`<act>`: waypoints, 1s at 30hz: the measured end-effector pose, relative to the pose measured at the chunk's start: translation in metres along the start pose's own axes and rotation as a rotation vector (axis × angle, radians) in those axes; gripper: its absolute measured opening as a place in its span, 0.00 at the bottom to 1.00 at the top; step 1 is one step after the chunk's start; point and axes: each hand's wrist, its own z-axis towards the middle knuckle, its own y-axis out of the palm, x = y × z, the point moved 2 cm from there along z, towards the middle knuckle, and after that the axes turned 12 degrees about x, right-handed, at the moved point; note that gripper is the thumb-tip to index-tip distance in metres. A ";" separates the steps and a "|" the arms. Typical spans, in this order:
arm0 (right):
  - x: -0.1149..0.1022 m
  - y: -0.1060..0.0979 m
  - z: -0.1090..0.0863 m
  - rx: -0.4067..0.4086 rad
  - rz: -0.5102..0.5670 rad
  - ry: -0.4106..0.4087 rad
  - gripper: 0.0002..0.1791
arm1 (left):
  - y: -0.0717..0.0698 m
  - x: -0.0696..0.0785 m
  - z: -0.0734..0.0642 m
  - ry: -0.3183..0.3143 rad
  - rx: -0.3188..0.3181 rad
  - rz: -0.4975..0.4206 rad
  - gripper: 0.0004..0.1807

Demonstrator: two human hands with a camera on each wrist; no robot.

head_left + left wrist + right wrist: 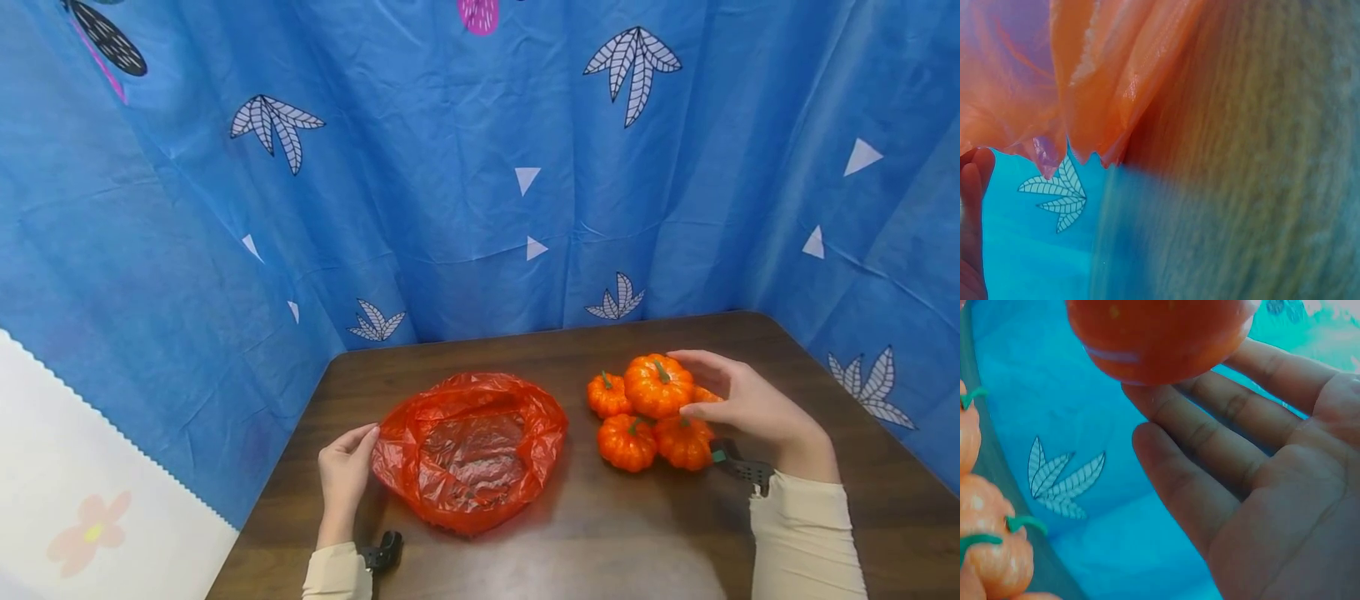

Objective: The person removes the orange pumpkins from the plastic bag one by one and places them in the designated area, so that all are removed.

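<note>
A red plastic bag (pixel 467 521) lies mouth-up on the table, its thin rim spread in a wide ring. My left hand (pixel 343 475) pinches the rim at its left side; in the left wrist view, the bag's crinkled edge (pixel 1104 119) hangs beside the fingers. On the right, my right hand (pixel 753 408) holds a small orange pumpkin (pixel 654 387) with a green stem between thumb and fingers. In the right wrist view the fingers support the pumpkin (pixel 1160 344) from its side, above several others. One of those, behind the hand, is partly hidden.
Several similar pumpkins sit close together on the right: one at the back left (pixel 607 396), one in front (pixel 627 443) and another beside it (pixel 684 446). The brown wooden table (pixel 570 533) meets a blue patterned curtain (pixel 465 250) along its back and sides.
</note>
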 end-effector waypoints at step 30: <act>0.106 -0.031 -0.043 -0.111 0.858 -0.068 0.34 | 0.001 -0.001 0.000 0.003 -0.014 0.004 0.18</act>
